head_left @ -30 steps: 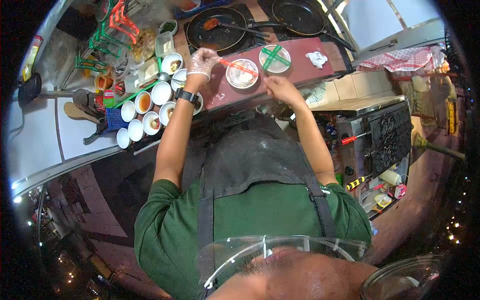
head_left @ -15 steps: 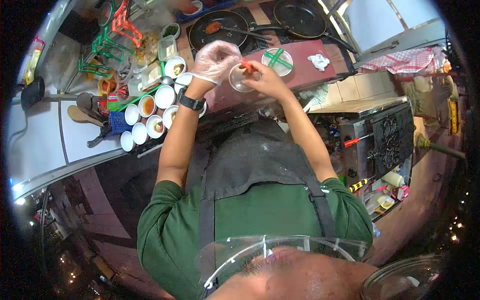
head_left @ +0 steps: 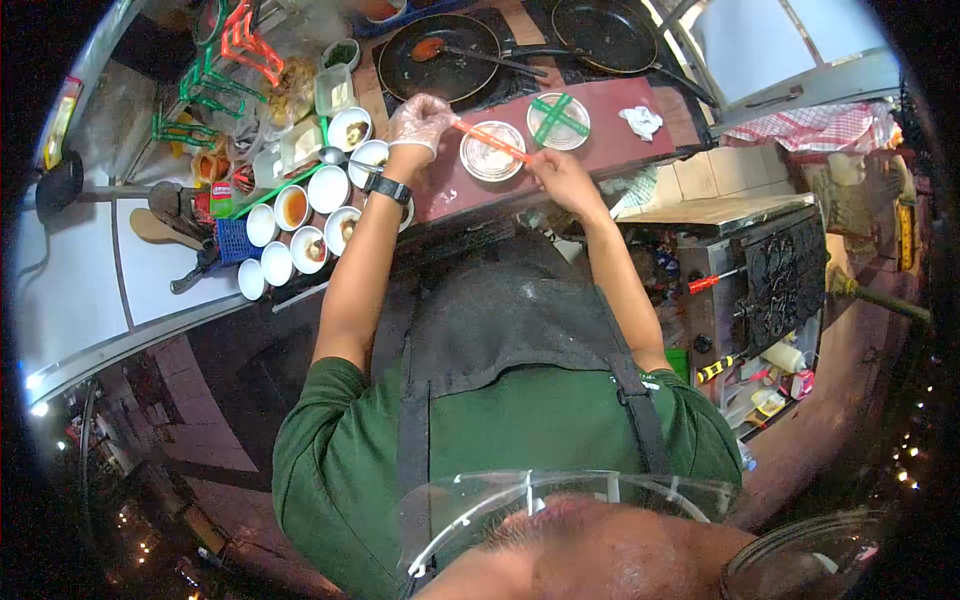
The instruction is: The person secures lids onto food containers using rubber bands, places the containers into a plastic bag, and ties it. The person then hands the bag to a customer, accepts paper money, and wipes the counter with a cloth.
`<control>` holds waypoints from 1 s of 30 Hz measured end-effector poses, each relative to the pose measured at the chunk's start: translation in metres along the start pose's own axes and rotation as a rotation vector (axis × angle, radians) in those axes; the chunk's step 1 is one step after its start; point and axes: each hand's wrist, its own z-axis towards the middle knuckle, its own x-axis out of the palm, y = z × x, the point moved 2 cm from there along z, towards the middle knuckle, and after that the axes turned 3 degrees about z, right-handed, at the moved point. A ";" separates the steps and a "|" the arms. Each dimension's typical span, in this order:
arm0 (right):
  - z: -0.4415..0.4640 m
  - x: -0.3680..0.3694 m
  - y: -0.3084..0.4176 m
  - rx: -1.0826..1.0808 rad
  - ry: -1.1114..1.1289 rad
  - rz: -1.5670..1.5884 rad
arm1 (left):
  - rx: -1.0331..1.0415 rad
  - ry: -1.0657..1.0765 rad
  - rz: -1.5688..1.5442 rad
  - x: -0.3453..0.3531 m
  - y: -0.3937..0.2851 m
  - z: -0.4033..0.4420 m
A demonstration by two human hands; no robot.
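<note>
My left hand (head_left: 420, 122), in a clear plastic glove, pinches one end of a red strip of tape (head_left: 490, 138). At the other end, the fingers of my right hand (head_left: 562, 180) close on the same strip. Stretched slantwise, the tape crosses over a round, clear-lidded container (head_left: 490, 168); whether it touches the lid I cannot tell. Beside it stands a second round container (head_left: 575, 133), its lid crossed by green tape (head_left: 556, 118). Both containers are on a reddish-brown board (head_left: 625, 105).
Several white bowls (head_left: 328, 188) stand left of my hands, some with food or sauce. Behind the board are two black frying pans (head_left: 478, 82) (head_left: 605, 40), one holding a red-smeared spoon (head_left: 430, 48). A crumpled white tissue (head_left: 641, 123) lies on the right.
The red tape, bunched at my right fingers before, is now pulled out straight between both hands. My right hand has moved right and down, uncovering the round container.
</note>
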 end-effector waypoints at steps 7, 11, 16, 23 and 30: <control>-0.001 0.001 -0.005 0.066 -0.034 0.019 | 0.019 0.056 0.014 0.001 0.025 0.010; 0.002 0.001 -0.004 0.108 -0.036 -0.101 | 0.030 0.095 0.154 0.006 0.031 0.013; 0.022 0.013 -0.036 0.092 -0.006 0.049 | -0.014 0.349 0.160 0.013 0.042 0.020; 0.021 0.011 -0.029 0.294 -0.016 0.022 | -0.013 0.398 0.244 0.021 0.045 0.019; 0.004 0.018 -0.002 0.095 0.029 -0.127 | 0.028 0.329 -0.013 0.018 0.053 0.005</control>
